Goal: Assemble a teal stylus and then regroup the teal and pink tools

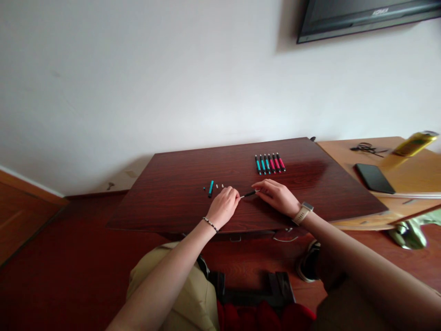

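Observation:
Near the front of the dark wooden table, a thin black piece with a pale stem spans the gap between my hands. My left hand pinches its pale stem end. The fingers of my right hand are closed at its black end. Just beyond my left hand lie a blue barrel, a tiny dark cap and two small white pieces. A row of several blue and pink pens with black parts rests farther back, to the right.
A lighter wooden desk adjoins on the right, bearing a phone, a black cable and a yellow can. A screen hangs on the wall above. Drawer handles show under the table's front edge.

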Motion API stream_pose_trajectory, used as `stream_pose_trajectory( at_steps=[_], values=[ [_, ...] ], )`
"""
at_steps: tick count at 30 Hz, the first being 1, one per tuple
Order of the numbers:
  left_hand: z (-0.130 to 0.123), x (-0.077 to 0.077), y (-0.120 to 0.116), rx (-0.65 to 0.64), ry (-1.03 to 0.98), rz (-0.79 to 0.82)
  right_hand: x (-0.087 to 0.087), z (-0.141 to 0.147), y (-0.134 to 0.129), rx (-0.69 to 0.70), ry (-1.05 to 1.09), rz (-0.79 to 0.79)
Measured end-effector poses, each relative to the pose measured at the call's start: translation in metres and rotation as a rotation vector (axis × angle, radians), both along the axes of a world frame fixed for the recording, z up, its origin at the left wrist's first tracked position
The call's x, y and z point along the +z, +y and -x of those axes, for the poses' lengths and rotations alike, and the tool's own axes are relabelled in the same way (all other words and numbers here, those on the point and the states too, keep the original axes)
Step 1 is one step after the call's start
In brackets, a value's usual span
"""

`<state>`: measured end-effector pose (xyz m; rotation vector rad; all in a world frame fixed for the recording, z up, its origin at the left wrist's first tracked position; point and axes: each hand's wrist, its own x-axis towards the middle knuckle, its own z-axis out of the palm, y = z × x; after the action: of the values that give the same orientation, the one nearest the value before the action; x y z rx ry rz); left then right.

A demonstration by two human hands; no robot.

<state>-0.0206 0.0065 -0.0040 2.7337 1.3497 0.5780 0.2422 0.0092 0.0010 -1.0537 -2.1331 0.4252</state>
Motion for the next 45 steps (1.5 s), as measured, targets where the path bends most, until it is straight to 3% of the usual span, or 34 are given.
stream_pose_trajectory(
  at_steps=[5, 8, 19, 45],
  values=[
    [-0.002, 0.001, -0.003, -0.024, -0.016, -0.007, 0.002, 0.007, -0.002, 0.02, 0.293, 0.25],
    [-0.004, 0.003, -0.003, -0.025, -0.018, 0.004, 0.003, 0.012, -0.003, 0.04, 0.361, 0.33],
    [-0.008, 0.007, -0.007, -0.034, -0.058, 0.051, 0.001, 0.018, -0.004, 0.004, 0.341, 0.265],
    [-0.01, 0.009, -0.01, -0.048, -0.147, -0.005, -0.001, 0.019, -0.004, 0.04, 0.505, 0.432]
  ],
)
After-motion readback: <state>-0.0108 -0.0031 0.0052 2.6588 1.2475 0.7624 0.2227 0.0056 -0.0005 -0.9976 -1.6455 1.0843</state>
